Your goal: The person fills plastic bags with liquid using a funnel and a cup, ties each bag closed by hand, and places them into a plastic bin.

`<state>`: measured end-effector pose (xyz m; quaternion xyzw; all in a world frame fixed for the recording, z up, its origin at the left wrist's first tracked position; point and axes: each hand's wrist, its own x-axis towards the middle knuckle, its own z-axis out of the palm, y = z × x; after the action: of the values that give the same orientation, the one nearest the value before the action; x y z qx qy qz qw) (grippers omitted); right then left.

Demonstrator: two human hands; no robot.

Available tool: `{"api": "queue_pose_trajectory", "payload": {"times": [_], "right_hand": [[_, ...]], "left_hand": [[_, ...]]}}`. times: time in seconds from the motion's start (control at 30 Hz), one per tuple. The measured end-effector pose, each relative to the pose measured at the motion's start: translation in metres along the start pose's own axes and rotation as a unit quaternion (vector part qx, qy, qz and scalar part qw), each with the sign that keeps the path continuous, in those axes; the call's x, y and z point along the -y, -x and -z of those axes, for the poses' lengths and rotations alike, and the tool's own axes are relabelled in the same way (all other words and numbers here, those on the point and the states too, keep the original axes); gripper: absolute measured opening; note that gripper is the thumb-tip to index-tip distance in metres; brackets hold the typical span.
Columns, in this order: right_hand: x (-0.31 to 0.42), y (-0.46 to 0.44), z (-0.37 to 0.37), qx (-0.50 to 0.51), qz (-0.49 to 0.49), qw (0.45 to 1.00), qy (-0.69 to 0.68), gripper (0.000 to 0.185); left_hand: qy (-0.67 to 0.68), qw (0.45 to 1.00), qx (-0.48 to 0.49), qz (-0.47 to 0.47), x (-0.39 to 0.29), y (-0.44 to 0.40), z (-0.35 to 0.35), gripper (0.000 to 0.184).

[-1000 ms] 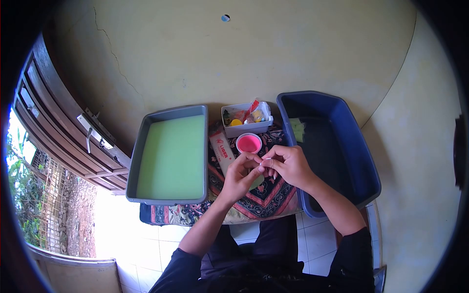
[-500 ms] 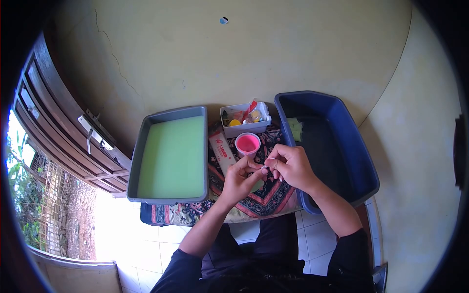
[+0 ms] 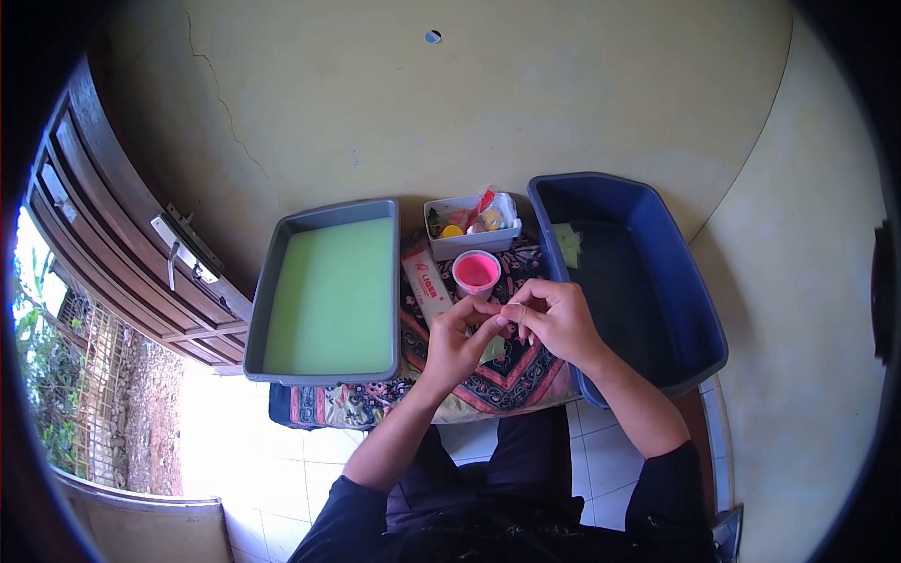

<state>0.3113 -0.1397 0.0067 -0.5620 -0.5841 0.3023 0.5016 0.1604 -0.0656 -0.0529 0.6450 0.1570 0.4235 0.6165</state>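
My left hand [image 3: 459, 343] and my right hand [image 3: 560, 322] meet fingertip to fingertip over the patterned cloth [image 3: 511, 387]. Both are closed in a pinch around something too small to make out. Just behind them stands a cup of pink liquid [image 3: 478, 270]. A white packet with red lettering [image 3: 428, 284] lies to the left of the cup. Beneath my fingers a pale green piece [image 3: 492, 349] shows partly on the cloth.
On the left is a grey tub of light green liquid [image 3: 330, 300]. A dark blue tub [image 3: 648, 300] on the right holds a green piece [image 3: 567, 246]. Behind the cup sits a small white box of supplies [image 3: 473, 248]. A wooden door [image 3: 141, 225] stands at the far left.
My fingertips were slightly apart half a second ago and are together again now. The tubs, box and cup have not been moved.
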Motion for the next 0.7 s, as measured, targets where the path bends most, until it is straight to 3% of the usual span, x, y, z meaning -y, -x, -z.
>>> {"api": "queue_pose_trajectory", "payload": {"times": [0.13, 0.3, 0.7], "right_hand": [[-0.002, 0.002, -0.004, -0.02, 0.012, 1.0, -0.013, 0.01], [0.003, 0.004, -0.004, -0.028, -0.016, 0.999, -0.027, 0.011], [-0.004, 0.006, 0.004, -0.056, 0.003, 0.996, -0.074, 0.013]], "left_hand": [[-0.05, 0.998, 0.021, 0.011, -0.002, 0.004, 0.002, 0.011], [0.002, 1.0, 0.015, 0.023, -0.003, 0.01, -0.003, 0.012], [-0.014, 0.998, 0.044, 0.041, -0.013, 0.005, -0.007, 0.013]]}}
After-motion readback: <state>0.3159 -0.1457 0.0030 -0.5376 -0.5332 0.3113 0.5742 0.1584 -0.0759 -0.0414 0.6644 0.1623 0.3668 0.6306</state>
